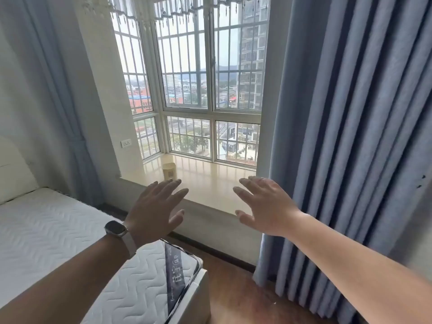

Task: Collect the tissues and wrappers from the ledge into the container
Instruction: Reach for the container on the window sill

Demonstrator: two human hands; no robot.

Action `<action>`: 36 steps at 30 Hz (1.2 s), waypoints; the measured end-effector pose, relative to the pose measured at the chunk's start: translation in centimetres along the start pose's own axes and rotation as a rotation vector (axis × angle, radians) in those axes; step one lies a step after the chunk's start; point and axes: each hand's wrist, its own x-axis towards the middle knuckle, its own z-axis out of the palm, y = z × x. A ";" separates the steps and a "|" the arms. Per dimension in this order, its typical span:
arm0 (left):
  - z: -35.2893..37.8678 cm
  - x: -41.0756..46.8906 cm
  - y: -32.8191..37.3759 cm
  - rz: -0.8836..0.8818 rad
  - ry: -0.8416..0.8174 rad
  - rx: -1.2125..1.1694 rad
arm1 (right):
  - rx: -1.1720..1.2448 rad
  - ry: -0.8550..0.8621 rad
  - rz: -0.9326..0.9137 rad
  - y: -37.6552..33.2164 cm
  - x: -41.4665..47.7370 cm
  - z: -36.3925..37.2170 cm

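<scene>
Both hands are held out flat and empty in front of the glossy cream stone window ledge — the left hand, with a dark smartwatch on its wrist, and the right hand, each with fingers spread and gripping nothing. The small pale beige cylindrical container stands upright on the left part of the ledge, just beyond the left fingertips and well short of the barred window. No tissues or wrappers can be made out on the visible stretch of ledge; the far right end is hidden behind the blue-grey pleated curtain, so anything lying there cannot be told.

The step in hand looks like the approach. To do it well, step nearer past the white quilted mattress at near left, and look along the ledge — behind the curtain edge too — before reaching. Light scraps slide on polished stone, so pinch each from above rather than sweeping, and steady the container with the left hand while the right drops pieces in.
</scene>
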 end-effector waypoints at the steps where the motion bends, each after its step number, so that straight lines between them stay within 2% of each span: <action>1: 0.2 0.1 0.0 0.005 -0.010 -0.003 | -0.002 -0.003 -0.007 0.1 0.2 0.2; 10: 5.9 2.7 -4.0 -0.028 -0.033 -0.012 | 0.030 -0.008 -0.001 1.3 5.5 4.4; 17: 13.2 8.9 -8.4 0.045 -0.110 -0.085 | -0.016 -0.113 0.030 3.1 11.8 9.2; 24: 18.8 15.4 -14.2 0.033 -0.066 -0.119 | 0.013 -0.034 0.102 5.4 21.1 11.5; 33: 23.2 19.9 -17.1 -0.026 -0.023 -0.161 | 0.022 -0.042 0.022 7.5 28.8 16.1; 36: 25.3 21.2 -17.3 -0.042 -0.061 -0.149 | 0.039 -0.079 -0.012 8.5 30.7 18.5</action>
